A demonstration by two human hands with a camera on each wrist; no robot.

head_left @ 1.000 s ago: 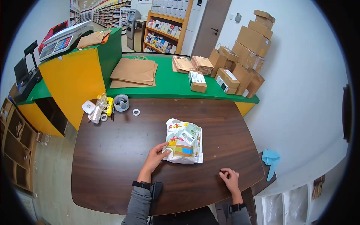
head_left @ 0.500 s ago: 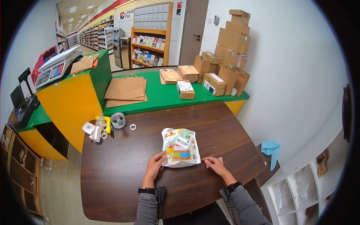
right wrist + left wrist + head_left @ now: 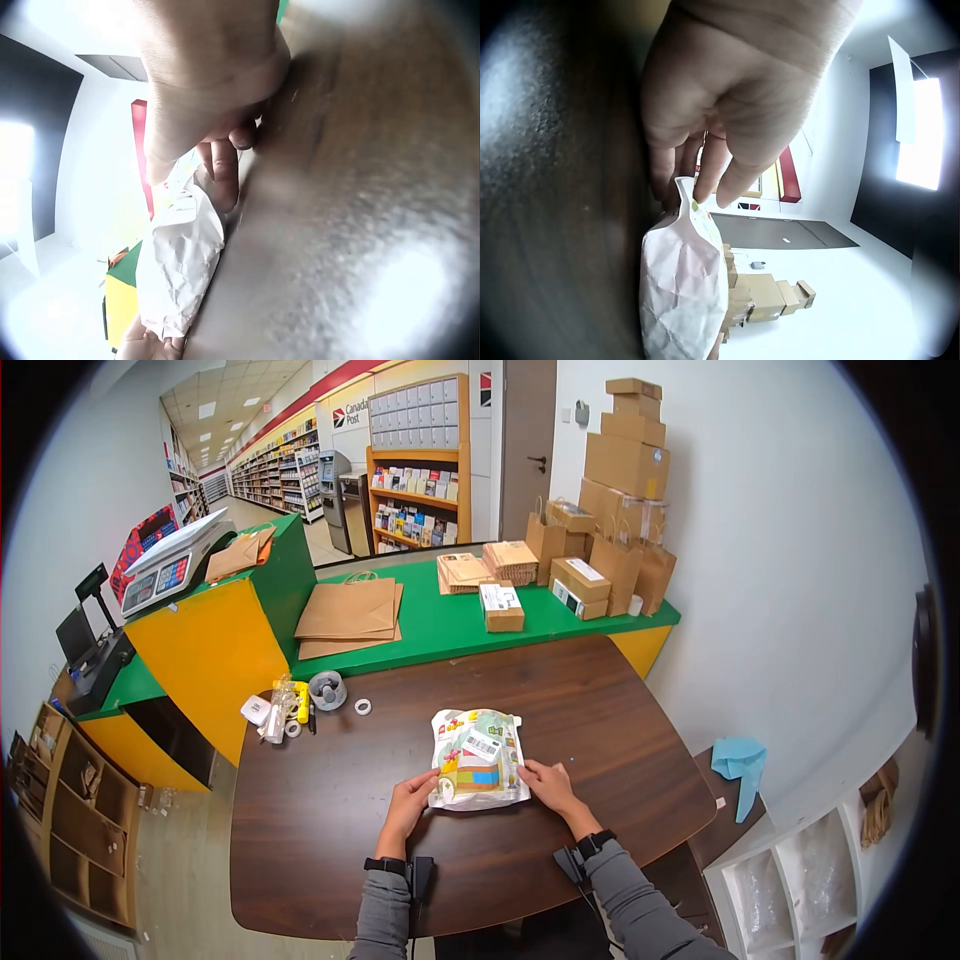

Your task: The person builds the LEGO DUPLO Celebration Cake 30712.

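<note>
A white plastic pouch printed with a coloured Duplo toy picture lies on the dark wooden table, a barcode label stuck on its upper part. At its lower left edge my left hand pinches the pouch; in the left wrist view the fingers lie on both sides of the crumpled white edge. My right hand grips the opposite edge, with fingers tucked low beside the pouch in the right wrist view and the thumb above. The pouch's underside is hidden.
At the table's back left stand a tape roll, a grey round container and a yellow tool. Beyond is a green counter with paper bags, envelopes and stacked boxes. A blue cloth hangs at right.
My right hand has come in from the table's right side to the pouch's right edge and taken hold of it. My left hand stays at the left edge. The head view has shifted.
</note>
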